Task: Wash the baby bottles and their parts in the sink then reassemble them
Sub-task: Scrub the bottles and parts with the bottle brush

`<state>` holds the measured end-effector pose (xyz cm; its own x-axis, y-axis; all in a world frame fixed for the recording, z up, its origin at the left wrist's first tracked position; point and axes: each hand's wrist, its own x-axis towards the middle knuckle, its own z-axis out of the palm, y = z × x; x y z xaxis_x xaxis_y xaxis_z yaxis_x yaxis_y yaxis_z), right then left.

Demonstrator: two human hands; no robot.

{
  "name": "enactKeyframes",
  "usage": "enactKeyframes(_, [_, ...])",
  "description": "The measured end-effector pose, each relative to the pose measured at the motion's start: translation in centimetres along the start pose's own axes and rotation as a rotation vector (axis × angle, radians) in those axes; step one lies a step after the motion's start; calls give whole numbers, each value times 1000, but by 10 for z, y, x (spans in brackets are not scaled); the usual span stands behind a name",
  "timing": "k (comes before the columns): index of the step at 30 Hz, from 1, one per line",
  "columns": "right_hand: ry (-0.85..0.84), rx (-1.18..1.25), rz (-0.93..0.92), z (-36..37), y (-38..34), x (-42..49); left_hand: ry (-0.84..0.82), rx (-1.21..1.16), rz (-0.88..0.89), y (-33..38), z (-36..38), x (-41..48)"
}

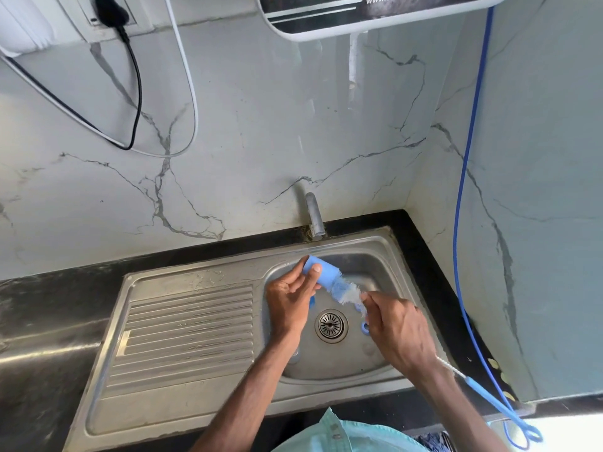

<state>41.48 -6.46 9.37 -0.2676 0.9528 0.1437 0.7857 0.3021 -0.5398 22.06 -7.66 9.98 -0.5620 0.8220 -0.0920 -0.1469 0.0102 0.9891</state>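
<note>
My left hand [288,296] grips a blue bottle part [321,272], a cap-like cylinder, over the steel sink basin [385,363]. White brush bristles [347,293] stick out of its open end. My right hand [399,331] holds the bottle brush near the bristles; its twisted wire and blue handle [474,384] run back past my wrist. A small blue ring-shaped piece [364,328] lies in the basin beside the drain [331,325]. Another blue piece [312,301] shows partly behind my left hand.
A tap [315,220] stands at the back of the sink. The ribbed drainboard [186,327] lies to the left, set in a dark countertop [49,308]. A blue hose [463,197] hangs down the right wall. Cables hang on the marble backsplash.
</note>
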Motion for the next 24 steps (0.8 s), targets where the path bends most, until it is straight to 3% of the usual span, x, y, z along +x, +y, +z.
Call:
enactKeyframes(2, [-195,268,150,-3,-6,11,-42,-2,-6,4,-3,4])
enactKeyframes(5, [-682,1070,572,-18,-9,27,-134,-68,-55,14,-8,14])
enactKeyframes(7, [-881,1414,748,-23,-13,31,-197,-136,-113,16,-12,19])
enactKeyframes(9, [-864,1332,670,-20,-17,31,-211,-193,-166,13,-17,21])
enactKeyframes(14, [-449,708,449,-10,-34,23,-39,-247,-254,-1,-27,19])
enactKeyframes(19, [2,169,-139,20,-23,13,88,-264,-288,-7,-31,24])
enactKeyframes(22, [83,185,-83,24,-30,14,50,-265,-291,-4,-27,27])
enactKeyframes(24, [-70,445,188,18,-37,23,-12,-276,-269,0,-26,27])
